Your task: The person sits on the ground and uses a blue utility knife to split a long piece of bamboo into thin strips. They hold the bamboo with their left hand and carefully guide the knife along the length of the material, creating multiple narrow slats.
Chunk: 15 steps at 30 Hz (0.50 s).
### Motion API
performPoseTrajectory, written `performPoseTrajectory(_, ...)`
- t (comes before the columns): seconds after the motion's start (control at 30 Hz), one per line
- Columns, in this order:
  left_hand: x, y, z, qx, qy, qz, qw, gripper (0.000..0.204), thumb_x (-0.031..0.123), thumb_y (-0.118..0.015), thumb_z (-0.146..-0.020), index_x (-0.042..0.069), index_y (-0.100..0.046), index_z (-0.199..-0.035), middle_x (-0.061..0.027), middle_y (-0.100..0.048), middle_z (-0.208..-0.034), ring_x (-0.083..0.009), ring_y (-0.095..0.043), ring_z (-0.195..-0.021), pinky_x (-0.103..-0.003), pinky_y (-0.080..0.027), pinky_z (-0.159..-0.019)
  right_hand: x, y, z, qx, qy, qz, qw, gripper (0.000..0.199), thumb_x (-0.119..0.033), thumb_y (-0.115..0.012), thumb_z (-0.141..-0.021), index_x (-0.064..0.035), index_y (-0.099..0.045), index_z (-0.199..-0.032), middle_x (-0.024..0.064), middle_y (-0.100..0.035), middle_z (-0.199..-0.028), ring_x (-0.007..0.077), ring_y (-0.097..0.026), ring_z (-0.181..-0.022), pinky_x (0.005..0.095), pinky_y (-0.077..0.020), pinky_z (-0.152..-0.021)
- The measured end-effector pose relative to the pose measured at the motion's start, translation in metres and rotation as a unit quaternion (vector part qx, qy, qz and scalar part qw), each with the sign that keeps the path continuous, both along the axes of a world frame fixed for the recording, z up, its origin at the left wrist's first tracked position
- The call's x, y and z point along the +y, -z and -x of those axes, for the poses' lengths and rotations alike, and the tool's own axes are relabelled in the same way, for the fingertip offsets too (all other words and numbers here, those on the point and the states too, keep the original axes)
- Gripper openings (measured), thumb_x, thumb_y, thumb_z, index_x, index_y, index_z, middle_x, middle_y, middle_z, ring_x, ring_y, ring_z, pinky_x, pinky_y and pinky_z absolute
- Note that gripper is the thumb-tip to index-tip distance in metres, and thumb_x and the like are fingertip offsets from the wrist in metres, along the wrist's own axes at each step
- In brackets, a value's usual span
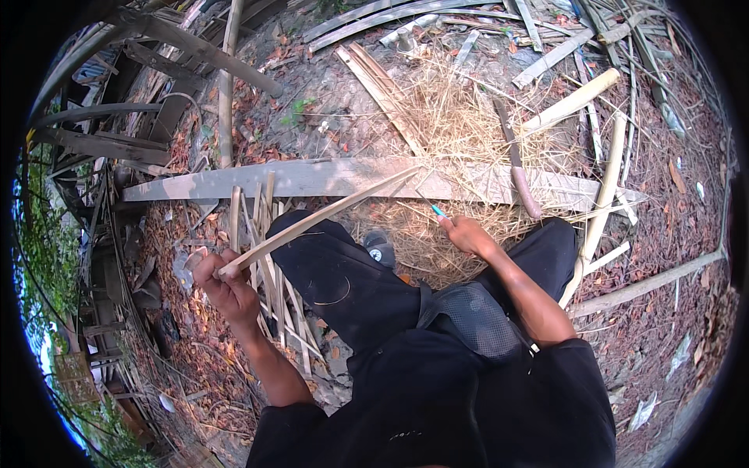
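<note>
My left hand (228, 288) is closed round the near end of a long pale wooden strip (316, 218), which slants up to the right. The strip's far end rests on or just over a grey plank (269, 178) lying across in front of my knees. My right hand (466, 235) grips a small knife (438, 210) with a teal handle; its thin dark blade points toward the strip's far end, apart from it as far as I can see. A machete (511, 144) with a brown handle lies across the plank to the right, above my right knee.
Straw-like shavings (452, 117) pile up around the plank. Several cut strips (269, 257) lie beside my left leg. Peeled poles (605, 195) lie to the right, and split slats (381, 93) beyond the plank. Stacked timber (148, 140) stands at the far left.
</note>
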<state>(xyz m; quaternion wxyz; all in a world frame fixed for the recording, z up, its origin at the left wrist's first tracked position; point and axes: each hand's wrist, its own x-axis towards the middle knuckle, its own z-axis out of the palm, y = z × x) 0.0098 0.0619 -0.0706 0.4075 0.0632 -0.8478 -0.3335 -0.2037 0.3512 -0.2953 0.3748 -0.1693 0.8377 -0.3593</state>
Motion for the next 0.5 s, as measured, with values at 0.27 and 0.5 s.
performPoseTrajectory(0.27, 0.058, -0.034, 0.033, -0.002, -0.128, -0.009, 0.992, 0.015, 0.015, -0.052, -0.099, 0.006, -0.041, -0.097, -0.0027, -0.048, -0.074, -0.0036, -0.042, -0.051, -0.017, -0.030, -0.044, -0.030, -0.214, -0.076, 0.154, -0.049, 0.300, 0.940, 0.022, -0.022, -0.049, -0.099, -0.0007, -0.045, -0.102, 0.0212, -0.055, -0.057, 0.0443, -0.056, -0.055, 0.0503, -0.0403, -0.051)
performPoseTrajectory(0.5, 0.088, -0.035, 0.049, 0.035, -0.138, 0.017, 0.990, 0.018, 0.017, -0.054, -0.098, 0.009, -0.038, -0.094, -0.0011, -0.049, -0.066, -0.0025, -0.044, -0.047, -0.015, -0.029, -0.040, -0.044, -0.208, -0.082, 0.172, -0.057, 0.297, 0.938, 0.023, -0.023, -0.051, -0.098, -0.0002, -0.047, -0.097, 0.0211, -0.055, -0.055, 0.0437, -0.055, -0.051, 0.0508, -0.0408, -0.046)
